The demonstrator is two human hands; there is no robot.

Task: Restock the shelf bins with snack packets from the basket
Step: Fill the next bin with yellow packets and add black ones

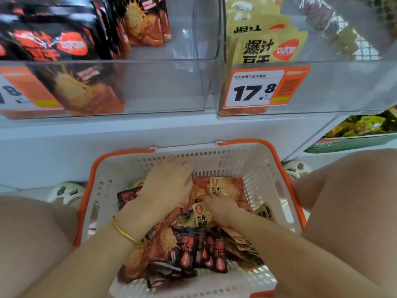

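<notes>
Both hands are down in the basket (260, 168) on my feed. It's a white plastic lattice tub with a smooth orange rim and handles, sat between the bare knees (32, 222). The left hand (169, 183) is palm down over the far side of the pile, knuckles up, fingers (184, 168) curled over so the tips disappear under crinkly foil. Honestly can't tell if they've got hold of a packet or are just digging. There's a thin gold bangle (124, 232) round that wrist.

The right hand (219, 208) comes in from the near right, fingertips (206, 198) bunched and pointing toward the left hand, close to it. A small yellow packet (202, 214) sits right against its thumb side, and a second yellow packet (219, 187) lies just beyond the tips. Gripping or only touching, I can't tell, since the thumb is hidden.

Behind both wrists, nearer me, there's a heap of glossy black packets (199, 252) with red-orange print. They're flat rectangular pouches lying crossed over each other.

Well above the fingers, two clear hard-plastic bins with rounded corners sit on a white shelf (129, 134). The left bin (150, 87) has the same black pouches standing at its left end. The right bin (333, 82) has yellow ones standing behind an orange-and-white price tag (253, 89) reading 17.8. Chunky white shoes (66, 191) sit either side of the basket.
</notes>
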